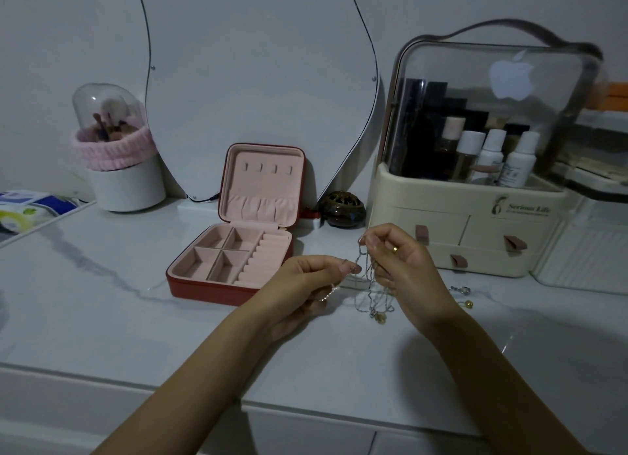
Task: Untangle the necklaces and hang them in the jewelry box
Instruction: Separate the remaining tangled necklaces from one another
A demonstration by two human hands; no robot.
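A tangle of thin silver necklaces (367,284) hangs between my hands above the white table, its small gold pendants dangling near the tabletop. My right hand (402,267) pinches the top of the chains, held higher. My left hand (306,286) pinches a strand at its left side, with a loose end trailing below the palm. The red jewelry box (234,293) lies open to the left of my hands. Its upright lid shows a row of hooks (268,168) on pink lining with nothing hanging from them.
A cream cosmetics organiser (475,216) with bottles and drawers stands right behind my right hand. Small jewelry pieces (462,295) lie on the table to the right. A mirror (258,80), a dark round pot (343,210) and a brush holder (119,169) line the back.
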